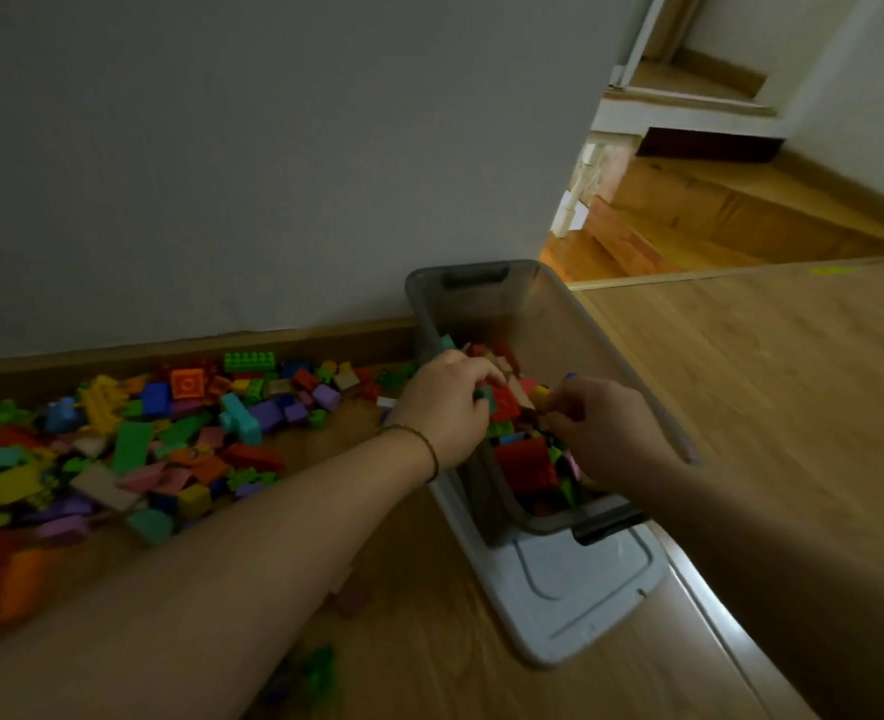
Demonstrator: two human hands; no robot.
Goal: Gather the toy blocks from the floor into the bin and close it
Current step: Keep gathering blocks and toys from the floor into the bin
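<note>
A grey translucent bin (486,298) stands on the wooden floor against the wall, partly filled with coloured toy blocks (528,459). It rests on its pale grey lid (580,589). A big heap of loose blocks (133,433) lies on the floor left of the bin, along the skirting board. My left hand (445,402) hovers over the bin's left rim, its fingers closed around a handful of blocks, a green and a red one showing. My right hand (606,428) is over the bin's middle, its fingers curled on small blocks, one of them yellow.
A white wall (273,148) rises behind the heap and the bin. To the right, bare wooden floor (767,381) runs to a doorway (689,174) with a step. A few stray blocks (320,667) lie near my left forearm.
</note>
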